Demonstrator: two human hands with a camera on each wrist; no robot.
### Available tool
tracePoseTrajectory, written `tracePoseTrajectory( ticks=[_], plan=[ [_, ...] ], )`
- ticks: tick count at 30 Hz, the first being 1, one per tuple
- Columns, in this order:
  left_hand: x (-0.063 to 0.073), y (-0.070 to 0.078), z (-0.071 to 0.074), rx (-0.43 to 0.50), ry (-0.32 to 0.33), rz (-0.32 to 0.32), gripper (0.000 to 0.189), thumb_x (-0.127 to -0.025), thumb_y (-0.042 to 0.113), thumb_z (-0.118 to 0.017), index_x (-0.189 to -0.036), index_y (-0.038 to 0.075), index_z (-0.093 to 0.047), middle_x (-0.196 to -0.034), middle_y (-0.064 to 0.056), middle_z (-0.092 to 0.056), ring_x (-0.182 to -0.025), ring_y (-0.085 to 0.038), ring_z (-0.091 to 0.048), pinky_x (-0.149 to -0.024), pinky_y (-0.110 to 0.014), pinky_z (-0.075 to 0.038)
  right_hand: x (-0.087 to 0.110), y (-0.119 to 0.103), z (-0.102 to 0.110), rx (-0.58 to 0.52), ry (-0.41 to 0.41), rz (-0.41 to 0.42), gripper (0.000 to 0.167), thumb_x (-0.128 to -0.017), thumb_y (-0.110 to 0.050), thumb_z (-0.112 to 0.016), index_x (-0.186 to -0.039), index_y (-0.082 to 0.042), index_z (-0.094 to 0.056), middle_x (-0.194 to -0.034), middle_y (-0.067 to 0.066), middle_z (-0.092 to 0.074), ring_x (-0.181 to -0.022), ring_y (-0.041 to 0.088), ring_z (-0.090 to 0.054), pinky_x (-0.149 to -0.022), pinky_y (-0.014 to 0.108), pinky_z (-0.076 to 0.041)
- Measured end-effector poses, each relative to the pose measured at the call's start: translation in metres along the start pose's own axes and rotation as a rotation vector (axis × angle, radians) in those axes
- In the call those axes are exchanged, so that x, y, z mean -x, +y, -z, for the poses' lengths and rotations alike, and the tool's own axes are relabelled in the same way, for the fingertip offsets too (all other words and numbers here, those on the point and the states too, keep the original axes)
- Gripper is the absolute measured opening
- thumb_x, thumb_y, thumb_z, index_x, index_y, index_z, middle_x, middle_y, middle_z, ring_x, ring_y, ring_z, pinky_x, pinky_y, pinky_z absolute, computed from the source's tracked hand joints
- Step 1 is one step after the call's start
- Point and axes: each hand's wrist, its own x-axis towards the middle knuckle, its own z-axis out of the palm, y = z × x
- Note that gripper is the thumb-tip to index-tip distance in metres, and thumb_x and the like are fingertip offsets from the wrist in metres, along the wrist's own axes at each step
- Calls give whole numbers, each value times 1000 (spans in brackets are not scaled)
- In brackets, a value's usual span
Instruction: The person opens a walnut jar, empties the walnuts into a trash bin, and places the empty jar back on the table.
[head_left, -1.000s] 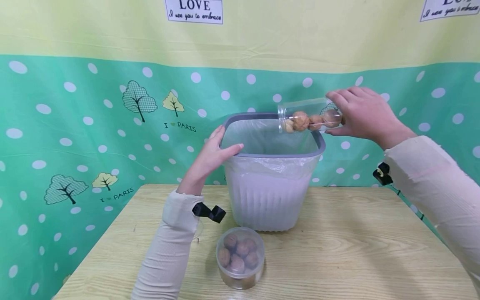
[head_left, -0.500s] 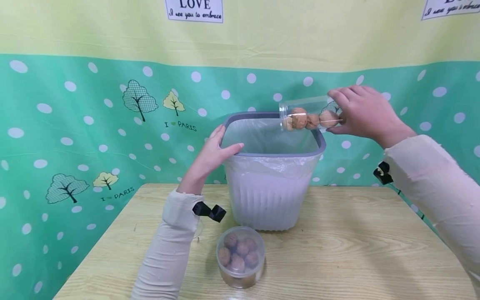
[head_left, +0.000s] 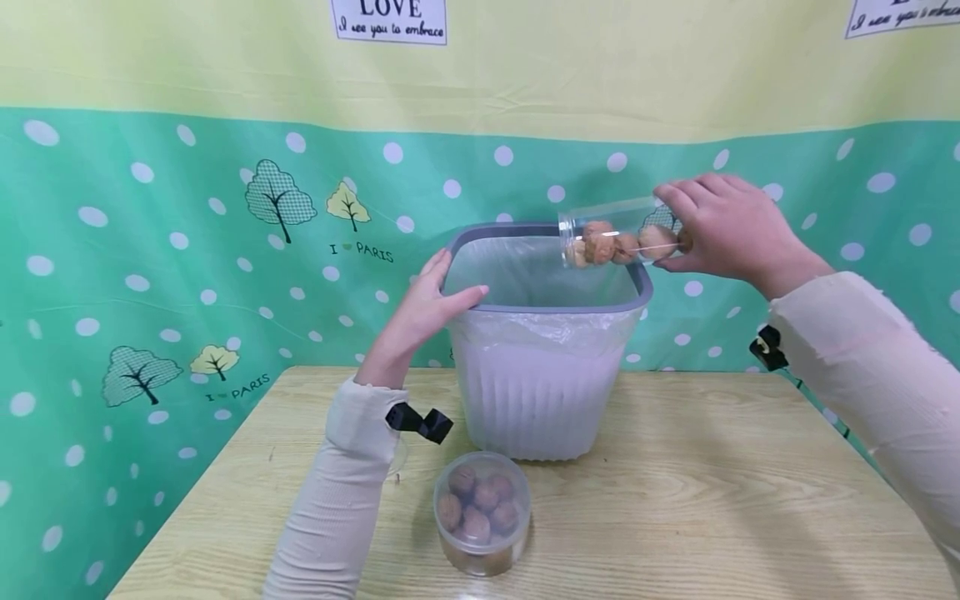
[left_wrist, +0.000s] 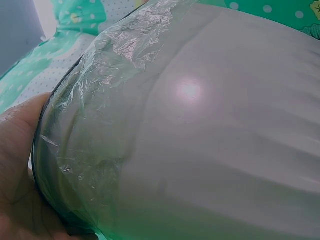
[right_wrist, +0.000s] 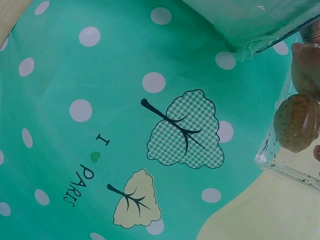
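Note:
A pale trash bin (head_left: 536,383) with a grey rim and a thin plastic liner (left_wrist: 115,65) stands on the table. My left hand (head_left: 420,312) grips its rim at the left, thumb lying over the near edge. Above the bin's right side, my right hand (head_left: 731,229) holds a clear plastic jar (head_left: 618,217) by its base end. The jar lies nearly horizontal, its mouth pointing left over the bin's opening. Several walnuts (head_left: 600,247) rest along its lower wall. In the right wrist view, a walnut (right_wrist: 296,122) shows through the jar. The bin's bottom inside is hidden.
A round clear tub (head_left: 483,562) with several walnuts inside stands in front of the bin. A clear, thin-edged round object (head_left: 397,458) lies partly behind the left wrist. Behind the wooden table (head_left: 712,483) hangs a green and yellow curtain (head_left: 225,200).
The jar has lifted slightly and come down again, and the walnuts in it have shifted a little. My left hand and the bin have stayed in place.

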Motion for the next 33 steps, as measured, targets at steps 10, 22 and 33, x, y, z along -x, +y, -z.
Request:
tracePoseTrajectory(
  ticks=[10,22,33],
  plan=[
    [-1,-2,0,0,2,1,92,-85,42,-64,-151,8,-10,-159,0,-3,-143,-27,9,-115,-46,-6,1,1,-4,9,14,21,84,-63,-30,-84,-128,5,-46,-122,25,-55,-110,42,-49,-93,55,-42],
    [-1,-2,-1,-4,4,-14,91,-86,41,-64,-151,6,-10,-159,-2,-3,-143,-29,9,-115,-47,-5,-3,0,-3,14,47,-7,83,-62,-30,-84,-127,7,-47,-120,26,-56,-108,43,-50,-92,55,-43],
    [0,0,-2,-8,5,-5,91,-86,40,-64,-151,6,-10,-159,-2,-3,-144,-26,5,-115,-44,-8,0,-1,-5,18,84,-37,84,-60,-29,-85,-126,7,-47,-119,26,-57,-106,43,-52,-90,55,-44]
  ],
)
